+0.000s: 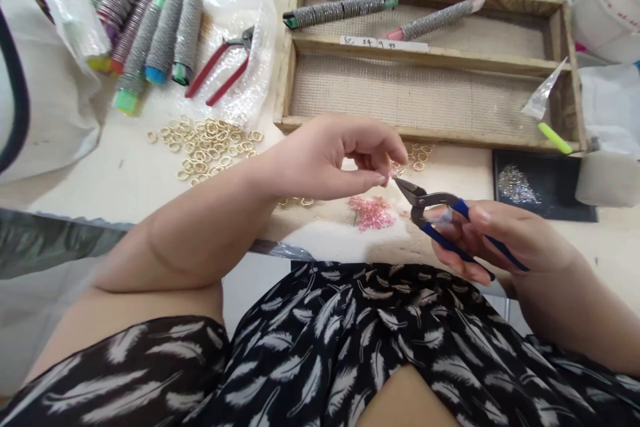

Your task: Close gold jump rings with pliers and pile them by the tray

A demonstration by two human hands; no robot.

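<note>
My left hand [345, 157] is closed in a pinch in front of the wooden tray, and what its fingertips hold is too small to name. The blue-handled pliers [450, 217] are in my right hand [500, 240], with their pointed tip right beside the left fingertips. Just below the fingertips lies a small pile of pink beads [373, 212]. Gold rings [213, 143] are scattered to the left of my left hand, and a few more gold rings [420, 155] lie just beyond the pliers' tip.
A divided wooden tray [430, 58] spans the back, holding two coil-wrapped sticks [345, 10]. Red-handled pliers [220, 67] and several wrapped rolls [165, 40] rest on bubble wrap at the left. At right stands a black tray [565, 197] with silvery bits.
</note>
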